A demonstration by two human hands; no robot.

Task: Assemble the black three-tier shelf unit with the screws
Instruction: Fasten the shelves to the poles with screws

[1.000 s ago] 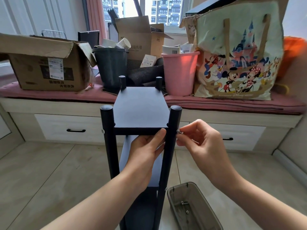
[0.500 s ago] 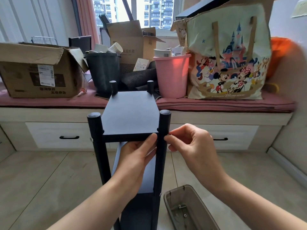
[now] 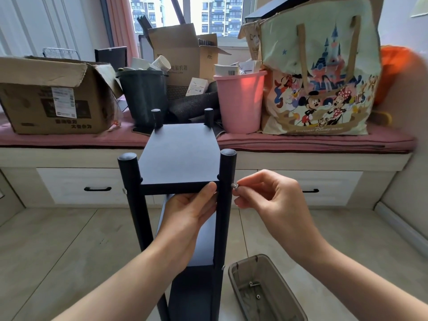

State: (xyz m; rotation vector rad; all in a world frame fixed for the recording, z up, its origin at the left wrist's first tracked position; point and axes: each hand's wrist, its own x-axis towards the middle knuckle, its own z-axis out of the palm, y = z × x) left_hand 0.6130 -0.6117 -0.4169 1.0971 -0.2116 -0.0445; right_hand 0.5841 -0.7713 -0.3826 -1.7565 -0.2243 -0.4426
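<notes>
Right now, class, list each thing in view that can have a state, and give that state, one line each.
Shelf unit: upright on the floor, top board seated between four posts.
Screw: at the right front post, head still standing out.
Left hand: holds the top board's front edge.
Right hand: pinches the screw.
Tray: open, on the floor, screws inside.
Pink bin: upright, filled with papers.
Left box: flaps open.
</notes>
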